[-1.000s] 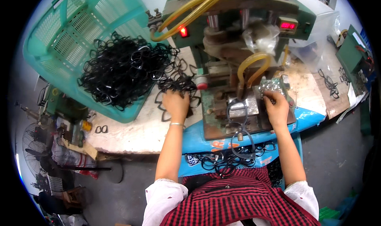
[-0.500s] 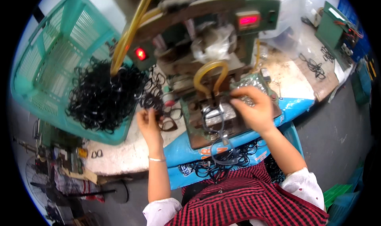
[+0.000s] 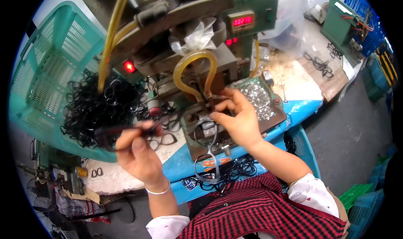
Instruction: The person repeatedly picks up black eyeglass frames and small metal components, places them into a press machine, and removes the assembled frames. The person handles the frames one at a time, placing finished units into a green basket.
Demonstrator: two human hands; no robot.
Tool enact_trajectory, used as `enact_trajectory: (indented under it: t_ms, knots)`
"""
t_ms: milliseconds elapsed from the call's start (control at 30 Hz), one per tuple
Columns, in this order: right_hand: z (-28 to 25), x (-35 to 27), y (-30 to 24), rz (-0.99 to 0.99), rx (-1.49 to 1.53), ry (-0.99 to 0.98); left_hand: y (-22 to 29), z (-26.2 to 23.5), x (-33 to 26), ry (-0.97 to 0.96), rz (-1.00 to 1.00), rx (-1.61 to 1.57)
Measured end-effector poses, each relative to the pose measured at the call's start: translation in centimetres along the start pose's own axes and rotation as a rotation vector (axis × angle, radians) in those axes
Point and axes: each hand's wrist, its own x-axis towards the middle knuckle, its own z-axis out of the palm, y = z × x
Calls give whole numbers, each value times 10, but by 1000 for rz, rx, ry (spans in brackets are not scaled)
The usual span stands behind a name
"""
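A dark eyeglass frame point(image 3: 107, 138), smeared by motion, is in my left hand point(image 3: 140, 157), gripped between thumb and fingers in front of the pile of frames. A grey eyeglass frame point(image 3: 209, 150) hangs lengthwise from the green press point(image 3: 252, 4), its lower rim over the front edge. My right hand point(image 3: 243, 121) is closed at its upper end, thumb and fingertips just under the tool; the exact contact is partly hidden. A looped yellow hose point(image 3: 180, 69) curves above those fingertips.
Left stands a green basket point(image 3: 21, 88) with a heap of black frames point(image 3: 96, 109). A red button point(image 3: 155, 108) is between heap and press. Shiny chips point(image 3: 258, 100) cover the press bed's right side. More black frames point(image 3: 233, 172) lie at my lap.
My left hand has come up and nearer from the table with a dark eyeglass frame. My right hand has closed in on the grey frame's upper end. The whole view has shifted.
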Motion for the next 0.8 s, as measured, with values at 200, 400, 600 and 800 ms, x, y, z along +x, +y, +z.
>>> enact_trajectory:
  t_ms: [200, 400, 600, 800]
  knots:
    - [-8, -20, -17, -19, -28, -91, -6, 6, -2, -137, 54, 145]
    - [-91, 14, 40, -259, -1191, 86, -4, 23, -27, -729, 266, 571]
    - [-124, 8, 76, -306, -1196, 200, -14, 23, -30, -813, 286, 572]
    - [-101, 26, 67, -548, -1272, -207, -9, 19, -34, -825, 221, 585]
